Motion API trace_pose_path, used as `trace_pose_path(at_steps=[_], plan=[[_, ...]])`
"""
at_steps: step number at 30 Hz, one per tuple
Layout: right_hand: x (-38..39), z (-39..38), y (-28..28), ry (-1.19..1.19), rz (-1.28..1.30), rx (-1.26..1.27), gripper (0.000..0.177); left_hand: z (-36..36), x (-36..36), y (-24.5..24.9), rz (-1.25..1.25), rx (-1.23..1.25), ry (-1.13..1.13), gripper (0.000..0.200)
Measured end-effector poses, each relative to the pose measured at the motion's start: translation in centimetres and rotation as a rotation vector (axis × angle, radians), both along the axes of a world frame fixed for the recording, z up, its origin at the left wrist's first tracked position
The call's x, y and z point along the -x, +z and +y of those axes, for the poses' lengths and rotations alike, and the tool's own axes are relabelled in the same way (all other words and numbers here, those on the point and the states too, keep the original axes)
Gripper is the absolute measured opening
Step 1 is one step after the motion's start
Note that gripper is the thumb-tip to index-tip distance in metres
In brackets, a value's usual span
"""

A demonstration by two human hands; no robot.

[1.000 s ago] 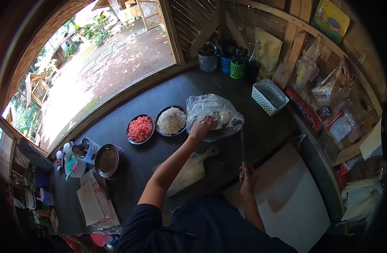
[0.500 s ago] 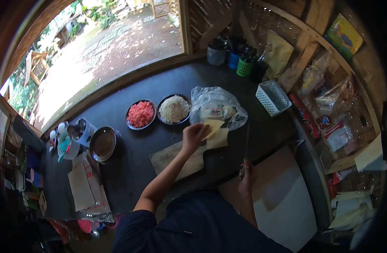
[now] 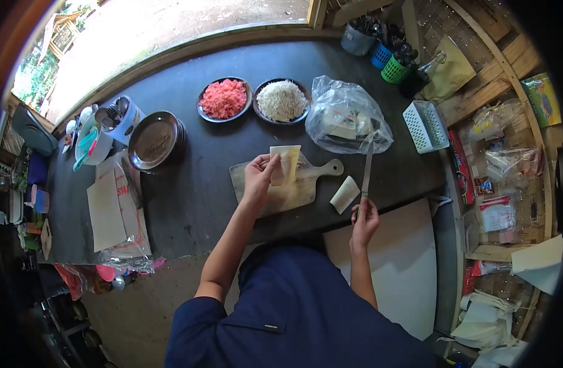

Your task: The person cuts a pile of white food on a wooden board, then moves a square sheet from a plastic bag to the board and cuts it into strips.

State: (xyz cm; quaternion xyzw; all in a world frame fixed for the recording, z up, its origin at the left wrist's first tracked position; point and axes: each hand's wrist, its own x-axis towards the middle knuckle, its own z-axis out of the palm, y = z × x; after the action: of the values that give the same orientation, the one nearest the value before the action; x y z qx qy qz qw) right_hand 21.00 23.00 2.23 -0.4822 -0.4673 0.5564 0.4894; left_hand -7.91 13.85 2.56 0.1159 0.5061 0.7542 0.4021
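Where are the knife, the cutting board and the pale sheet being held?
knife (image 3: 367, 172): head view, middle of the blade.
cutting board (image 3: 324, 170): head view, on its handle.
pale sheet (image 3: 290, 161): head view, its centre.

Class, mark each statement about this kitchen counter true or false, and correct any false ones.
1. The left hand holds a pale sheet over the board. True.
2. The right hand is empty. False: its grip is shut on a knife.
3. The red shreds and the white shreds fill separate bowls, side by side. True.
4. The bag lies on the board. False: it lies on the counter, beyond the board.
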Motion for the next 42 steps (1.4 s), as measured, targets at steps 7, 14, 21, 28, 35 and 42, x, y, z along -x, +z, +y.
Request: trace_pose_path(at_steps=[7, 14, 21, 28, 35, 42], plan=[[1.1, 4.9, 0.5, 0.150, -0.684, -0.260, 0.054, -3.5, 0.1, -1.6, 0.009, 0.056, 0.031, 0.026], [2.1, 6.7, 1.4, 0.283, -0.896, -0.331, 0.053, -5.8, 0.2, 0.0, 0.332, 0.212, 0.144, 0.037], [1.6, 7.5, 2.4, 0.334, -0.736, -0.265, 0.044, -7.8, -0.6, 1.1, 0.508, 0.422, 0.152, 0.032], [3.3, 8.1, 6.0, 0.317, -0.532, -0.162, 0.030, -7.9, -1.9, 1.1, 0.614, 0.327, 0.345, 0.022], [7.1, 12.0, 6.3, 0.175, -0.374, -0.259, 0.025, -8.0, -1.3, 0.9, 0.620, 0.355, 0.222, 0.023], [11.5, 18.3, 5.5, 0.183, -0.013, -0.379, 0.026, -7.4, -1.3, 0.0, 0.592, 0.356, 0.175, 0.024]])
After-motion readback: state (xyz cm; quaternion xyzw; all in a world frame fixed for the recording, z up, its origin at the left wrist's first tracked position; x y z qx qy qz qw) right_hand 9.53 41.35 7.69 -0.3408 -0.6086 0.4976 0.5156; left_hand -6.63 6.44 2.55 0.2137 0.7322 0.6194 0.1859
